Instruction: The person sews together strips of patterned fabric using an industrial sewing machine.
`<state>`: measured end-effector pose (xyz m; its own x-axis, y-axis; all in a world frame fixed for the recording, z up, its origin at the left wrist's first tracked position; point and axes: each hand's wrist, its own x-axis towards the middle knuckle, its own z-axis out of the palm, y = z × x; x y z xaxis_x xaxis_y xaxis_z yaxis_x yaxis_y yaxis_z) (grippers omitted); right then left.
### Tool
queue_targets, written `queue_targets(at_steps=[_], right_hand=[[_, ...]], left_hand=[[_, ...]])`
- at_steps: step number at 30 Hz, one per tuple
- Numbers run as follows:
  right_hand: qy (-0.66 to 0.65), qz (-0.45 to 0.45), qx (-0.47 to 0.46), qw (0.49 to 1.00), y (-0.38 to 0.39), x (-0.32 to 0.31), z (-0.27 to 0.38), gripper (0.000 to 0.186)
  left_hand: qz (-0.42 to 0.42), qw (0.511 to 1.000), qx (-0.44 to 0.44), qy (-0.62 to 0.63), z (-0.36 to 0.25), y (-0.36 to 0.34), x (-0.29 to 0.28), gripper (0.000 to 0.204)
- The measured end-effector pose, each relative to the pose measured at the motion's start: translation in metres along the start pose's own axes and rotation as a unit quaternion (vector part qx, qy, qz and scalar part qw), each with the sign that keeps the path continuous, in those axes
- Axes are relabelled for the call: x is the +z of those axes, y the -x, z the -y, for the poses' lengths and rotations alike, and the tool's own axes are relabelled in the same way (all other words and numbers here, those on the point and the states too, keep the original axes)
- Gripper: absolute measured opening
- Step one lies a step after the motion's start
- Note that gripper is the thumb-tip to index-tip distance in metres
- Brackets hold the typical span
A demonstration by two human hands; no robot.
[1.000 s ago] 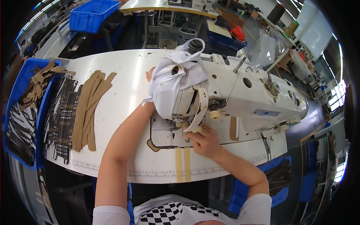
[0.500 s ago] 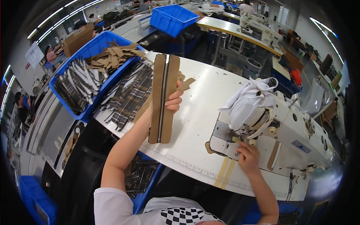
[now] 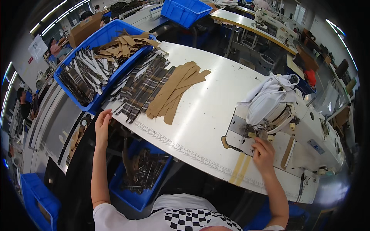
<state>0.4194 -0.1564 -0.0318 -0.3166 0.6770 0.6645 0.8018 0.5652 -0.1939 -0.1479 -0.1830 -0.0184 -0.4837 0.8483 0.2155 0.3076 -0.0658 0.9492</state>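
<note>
My left hand (image 3: 102, 125) is at the table's left front edge, fingers loosely bent and apart, with nothing visible in them. To its right, plaid strips (image 3: 140, 88) and tan strips (image 3: 173, 92) lie piled on the white table (image 3: 200, 142). My right hand (image 3: 263, 153) is at the needle area of the sewing machine (image 3: 316, 129), fingers curled by the presser foot; what they grip, if anything, is hidden. A white cloth (image 3: 266, 96) is wrapped over the machine head.
A blue bin (image 3: 88, 104) of strips stands at the back left. Beneath the table is another blue bin (image 3: 140, 196) with dark pieces. Scissors (image 3: 302, 183) lie at the right. Co-workers (image 3: 24, 104) sit at stations beyond, near an empty blue crate (image 3: 183, 13).
My left hand has dropped to the table's left edge; the tan zipper piece it held up is out of sight. My right hand stays at the machine. The view has swung leftward.
</note>
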Motion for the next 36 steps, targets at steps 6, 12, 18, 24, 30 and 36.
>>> queue_targets(at_steps=[6,12,18,24,30,36], right_hand=[[0.000,-0.003,0.010,1.000,0.011,-0.004,-0.008,0.014],[-0.001,0.013,0.020,1.000,0.010,-0.005,-0.004,0.015],[0.004,-0.007,-0.012,1.000,0.006,-0.005,-0.005,0.011],[0.019,0.002,-0.037,0.999,0.005,-0.007,-0.004,0.012],[-0.083,0.062,0.008,0.995,-0.017,0.002,0.063,0.033],[0.029,0.131,0.007,0.991,-0.007,0.022,0.068,0.049]], left_hand=[[0.110,0.935,0.267,-0.208,-0.066,-0.041,0.157,0.023],[0.105,0.813,0.298,-0.490,-0.042,-0.065,0.208,0.017],[0.080,0.789,0.348,-0.500,-0.043,-0.063,0.216,0.014],[0.158,0.713,0.344,-0.590,-0.052,-0.074,0.203,0.009],[0.313,0.702,0.477,-0.425,-0.098,0.048,0.220,0.026],[0.597,0.686,0.363,-0.204,-0.127,0.137,0.237,0.030]])
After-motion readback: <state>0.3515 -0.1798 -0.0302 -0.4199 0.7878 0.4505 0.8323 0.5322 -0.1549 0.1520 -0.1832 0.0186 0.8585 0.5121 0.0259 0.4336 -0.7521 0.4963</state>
